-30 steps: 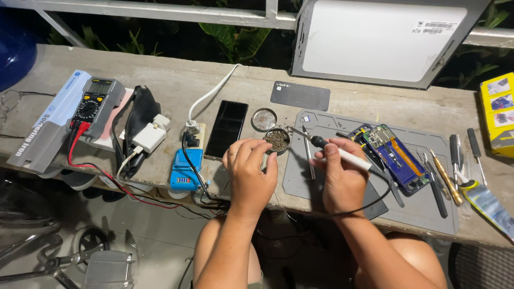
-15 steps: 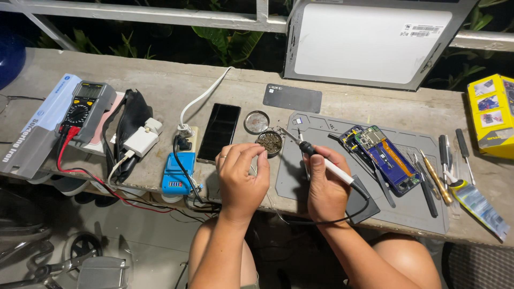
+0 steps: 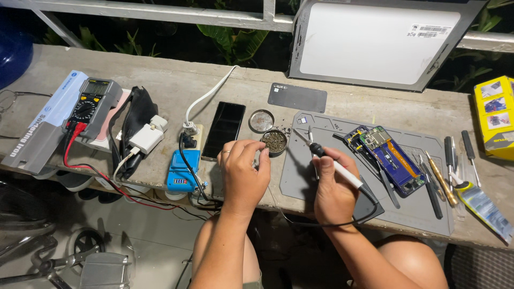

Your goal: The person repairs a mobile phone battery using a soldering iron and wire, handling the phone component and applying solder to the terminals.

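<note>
Since a moment ago: right hand (image 3: 333, 188) shifted slightly, soldering iron (image 3: 334, 166) still clasped, tip now out over the grey mat (image 3: 342, 206) beside the round tin (image 3: 275, 141) rather than near its rim; left hand (image 3: 242, 172) still hunched at the bench edge.

Largest first: long concrete bench (image 3: 160, 85), carrying everything. Propped at the back, a white panel (image 3: 375, 43) against the railing. On the mat's right half, an opened phone (image 3: 388, 158) with blue board exposed, well apart from both hands. Farther right, a row of screwdrivers (image 3: 447, 171) and a yellow box (image 3: 495, 115). Left of the hands, a black phone (image 3: 224, 128) lying flat, a blue charger unit (image 3: 181, 171) with cables, a white plug adapter (image 3: 146, 137), a multimeter (image 3: 92, 104) with red leads on a pale long box (image 3: 37, 128). Behind the mat, a dark flat plate (image 3: 297, 97) and a small round lid (image 3: 261, 120).

Left-hand fingers curled inward, close to the tin; anything pinched inside hidden, so contents impossible to tell. Right-hand fingers wrapped around the iron's white handle, black cord looping under the wrist. Tin between the two hands, partly blocked by the left fingertips.
</note>
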